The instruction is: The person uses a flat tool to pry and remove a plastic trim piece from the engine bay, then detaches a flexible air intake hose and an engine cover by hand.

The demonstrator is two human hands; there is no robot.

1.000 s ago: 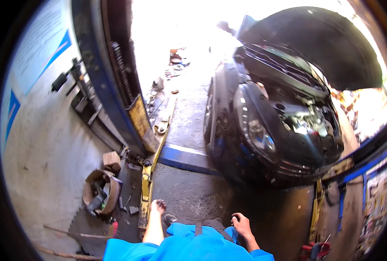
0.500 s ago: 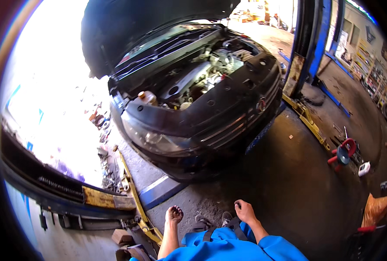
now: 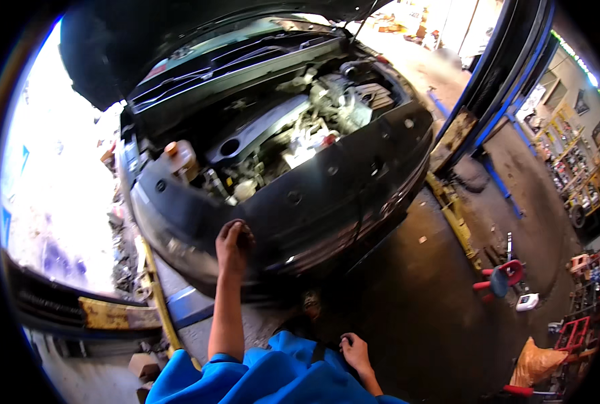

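Observation:
My left hand point(image 3: 235, 242) is raised in front of the car's front edge, over the black panel point(image 3: 273, 215) behind the grille. Its fingers are curled in; whether anything small is in them is hidden. I cannot tell if it touches the panel. Low beside my body hangs my right hand point(image 3: 355, 351), its fingers bent closed, with a dark patch at the fingertips that I cannot make out. The dark car stands with its hood point(image 3: 131, 40) raised, and the engine cover point(image 3: 263, 128) shows. An orange-capped reservoir point(image 3: 182, 158) sits at the engine bay's left.
Yellow lift arms point(image 3: 453, 219) reach along the floor on both sides. A blue lift post point(image 3: 502, 74) rises at the right. On the right floor are a red and blue stool point(image 3: 500, 279), a white container point(image 3: 527, 302) and an orange bag point(image 3: 534, 363).
I have moved closer to the car, which fills more of the view. My left hand has risen forward to its front edge; my right hand has dropped lower beside my body.

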